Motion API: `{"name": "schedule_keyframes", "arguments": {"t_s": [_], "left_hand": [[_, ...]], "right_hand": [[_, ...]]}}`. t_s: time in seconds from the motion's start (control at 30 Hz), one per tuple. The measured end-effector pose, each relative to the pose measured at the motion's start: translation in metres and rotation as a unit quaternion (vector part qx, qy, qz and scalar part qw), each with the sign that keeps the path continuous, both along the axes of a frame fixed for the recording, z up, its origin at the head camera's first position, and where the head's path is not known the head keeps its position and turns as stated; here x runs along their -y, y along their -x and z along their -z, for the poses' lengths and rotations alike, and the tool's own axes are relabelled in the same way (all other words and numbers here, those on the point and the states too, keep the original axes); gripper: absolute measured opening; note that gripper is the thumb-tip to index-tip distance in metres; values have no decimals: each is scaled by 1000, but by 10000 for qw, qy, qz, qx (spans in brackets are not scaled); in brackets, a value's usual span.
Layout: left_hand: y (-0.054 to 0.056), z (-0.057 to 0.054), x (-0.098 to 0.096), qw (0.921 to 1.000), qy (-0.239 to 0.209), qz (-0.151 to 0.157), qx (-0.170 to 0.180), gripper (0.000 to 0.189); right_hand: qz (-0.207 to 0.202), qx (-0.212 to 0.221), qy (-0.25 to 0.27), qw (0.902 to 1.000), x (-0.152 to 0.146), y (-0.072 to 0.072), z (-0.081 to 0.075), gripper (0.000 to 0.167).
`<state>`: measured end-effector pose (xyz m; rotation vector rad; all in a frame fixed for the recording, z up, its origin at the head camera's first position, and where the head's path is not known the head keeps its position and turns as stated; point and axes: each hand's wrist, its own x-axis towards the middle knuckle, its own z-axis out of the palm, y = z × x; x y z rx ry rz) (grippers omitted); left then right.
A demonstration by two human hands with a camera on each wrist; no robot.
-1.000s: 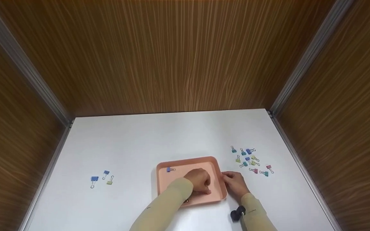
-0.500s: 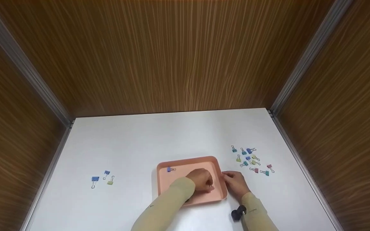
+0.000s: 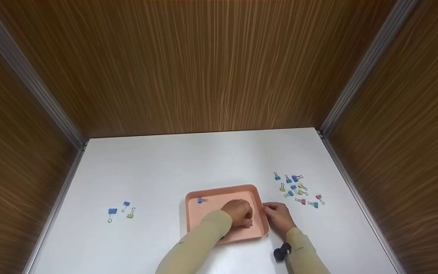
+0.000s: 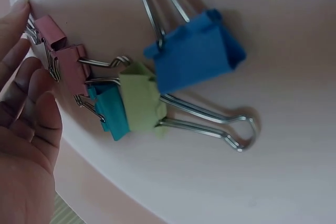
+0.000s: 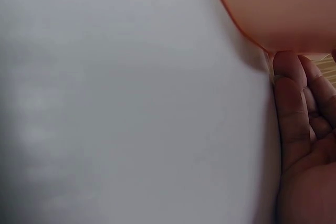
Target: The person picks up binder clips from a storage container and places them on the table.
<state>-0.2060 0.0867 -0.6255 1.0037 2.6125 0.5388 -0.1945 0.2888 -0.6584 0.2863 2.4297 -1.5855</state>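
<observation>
My left hand [image 3: 238,212] reaches down into a shallow pink tray [image 3: 219,191], its fingers curled. In the left wrist view its fingertips pinch the wire handle of a pink binder clip [image 4: 51,32]. Beside that clip a second pink clip [image 4: 73,69], a teal clip [image 4: 110,109], a yellow clip [image 4: 139,98] and a blue clip [image 4: 194,53] lie close together in the tray. My right hand [image 3: 279,217] holds the tray's right rim with its fingertips. The left forearm hides part of the tray from the head view.
Several coloured binder clips [image 3: 294,188] lie scattered on the white table [image 3: 158,163] right of the tray. On the left lie two blue clips [image 3: 112,211] and a yellow clip [image 3: 130,215]. Wood-patterned panels [image 3: 203,76] enclose the table's back and sides.
My left hand has shifted slightly to the right inside the tray, its fingers still bent low. The right hand stays at the rim.
</observation>
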Motion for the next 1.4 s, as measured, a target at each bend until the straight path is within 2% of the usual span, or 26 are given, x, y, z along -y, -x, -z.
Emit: {"name": "schedule_keyframes", "arguments": {"t_s": [0.17, 0.33, 0.47, 0.67, 0.83, 0.93, 1.07, 1.13, 1.2, 1.27, 1.4], "left_hand": [[0, 1, -3, 9994, 62, 213, -267, 11], [1, 3, -5, 9995, 18, 200, -240, 11], [3, 2, 0, 9997, -79, 48, -227, 7], [8, -13, 17, 9966, -547, -615, 80, 10], [11, -26, 36, 9859, -1092, -1141, 560, 12], [13, -31, 49, 9826, -1243, -1312, 429, 12], [18, -35, 71, 9800, -1402, -1403, -146, 14], [19, -36, 85, 9765, -1480, -1549, -241, 18], [19, -38, 101, 9713, -1553, -1782, -271, 20], [17, -39, 118, 9642, -1610, -2105, -134, 20], [14, -39, 154, 9450, -1756, -2760, 13, 15]], "right_hand": [[20, -58, 231, 9997, 2, 0, -2, 23], [35, 43, 70, 10000, 2, -1, -4, 25], [-15, 19, -14, 10000, 1, -1, -4, 25], [29, 112, 131, 9998, 0, 1, -4, 24], [14, 135, 58, 9999, 0, 1, -2, 26], [34, 187, 57, 9998, 1, 1, -1, 27], [56, 115, 189, 9997, 1, 1, 0, 28], [38, 60, 247, 9997, 2, 1, 0, 28], [30, 81, 308, 9995, 2, 2, 1, 27], [27, 108, 297, 9995, 2, 2, 1, 27], [26, 139, 207, 9997, 2, 2, 1, 28]]}}
